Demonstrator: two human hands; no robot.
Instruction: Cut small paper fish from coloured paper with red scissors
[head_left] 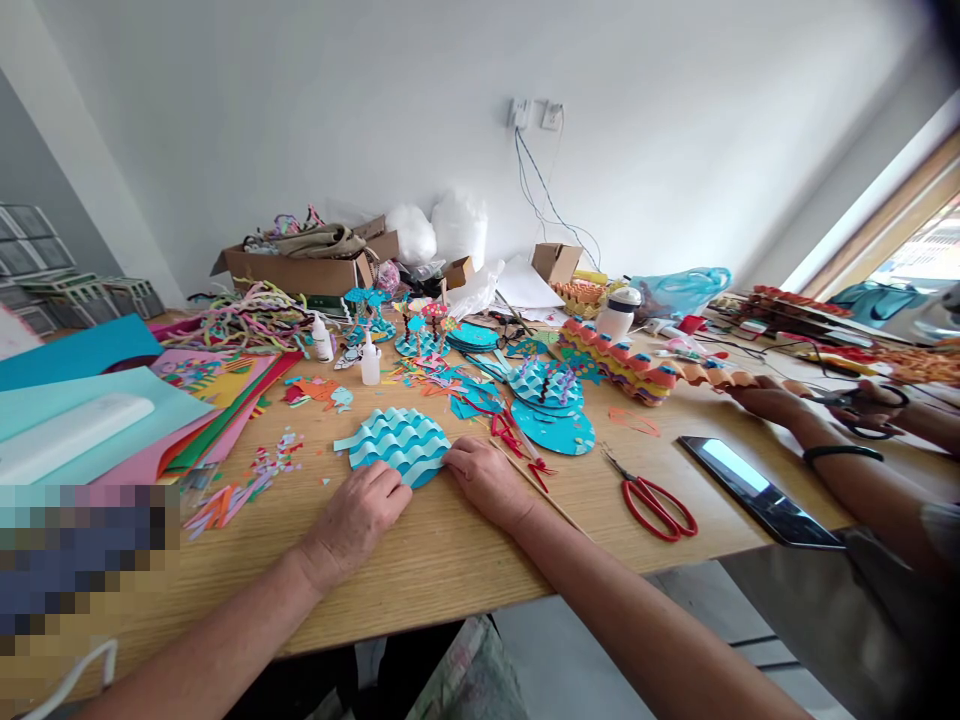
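Note:
A blue paper disc lies on the table in front of me, with wavy light-blue paper strips across it. The end of one strip sticks out past its left edge. My left hand rests at the disc's lower edge, its fingers bent and pressed together on it. At the right edge, my right hand has its fingers closed on the disc and strip ends; the fingertips are partly hidden. A thin wooden stick lies beside my right hand, near red pipe-cleaner pieces.
Red-handled scissors and a tablet lie at right. A co-worker's hand holds black scissors near an orange paper strip. Glue bottles, finished wavy discs and paper scraps surround the disc. Coloured paper sheets lie at left.

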